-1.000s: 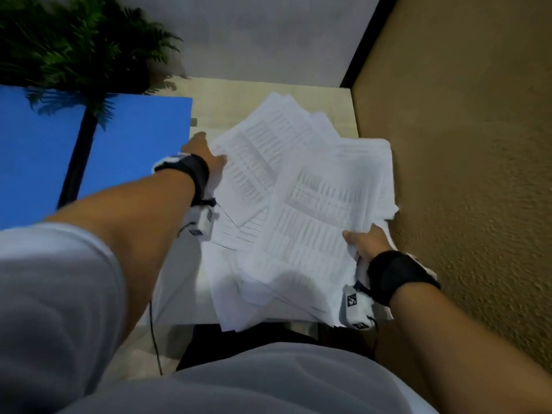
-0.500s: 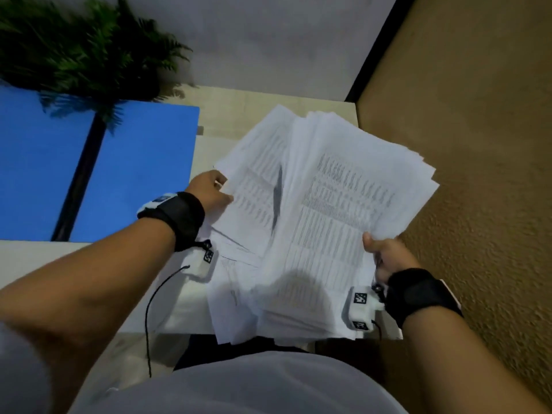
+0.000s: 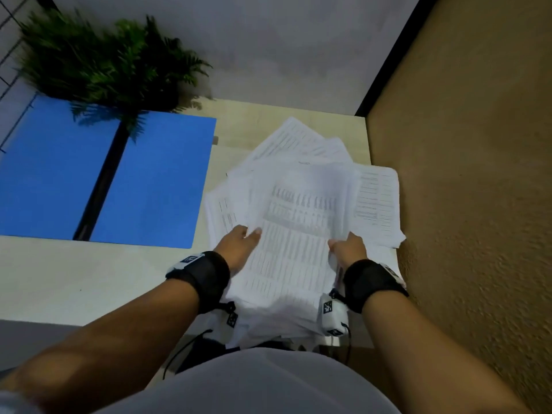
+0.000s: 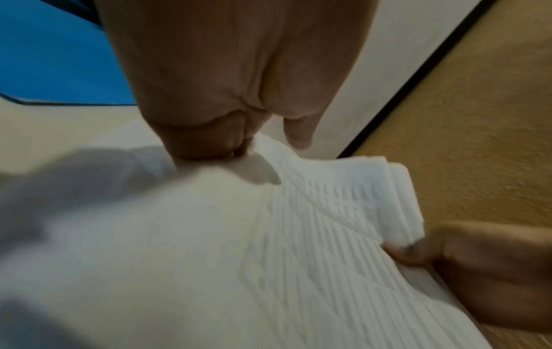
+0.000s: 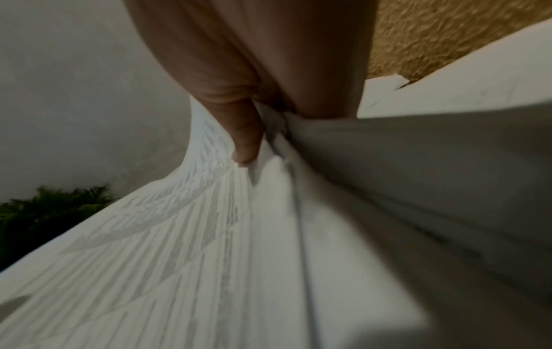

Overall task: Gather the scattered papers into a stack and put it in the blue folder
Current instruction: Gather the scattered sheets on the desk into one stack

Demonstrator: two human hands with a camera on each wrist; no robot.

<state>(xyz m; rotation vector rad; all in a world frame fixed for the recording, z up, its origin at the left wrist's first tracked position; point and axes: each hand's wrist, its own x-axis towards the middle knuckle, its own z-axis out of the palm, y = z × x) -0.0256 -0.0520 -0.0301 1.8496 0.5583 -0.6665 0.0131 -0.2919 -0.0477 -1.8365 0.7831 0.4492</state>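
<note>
A loose pile of printed white papers (image 3: 301, 231) lies fanned out on the right part of the desk, some sheets sticking out past the right edge. My left hand (image 3: 239, 246) holds the pile's left side, fingers curled under the sheets and thumb on top (image 4: 209, 141). My right hand (image 3: 348, 249) pinches the right side, thumb pressed on the top sheet (image 5: 245, 141). The blue folder (image 3: 98, 177) lies open and flat on the desk to the left, its black spine down the middle, apart from the papers.
A green fern plant (image 3: 104, 61) overhangs the folder's far edge. A brown textured wall (image 3: 472, 174) runs close along the desk's right side. A grey wall (image 3: 268, 40) stands behind. Bare desk surface (image 3: 89, 276) lies in front of the folder.
The bundle my right hand held up tilted has come down onto the pile. My left hand has moved nearer and now holds the pile's left side.
</note>
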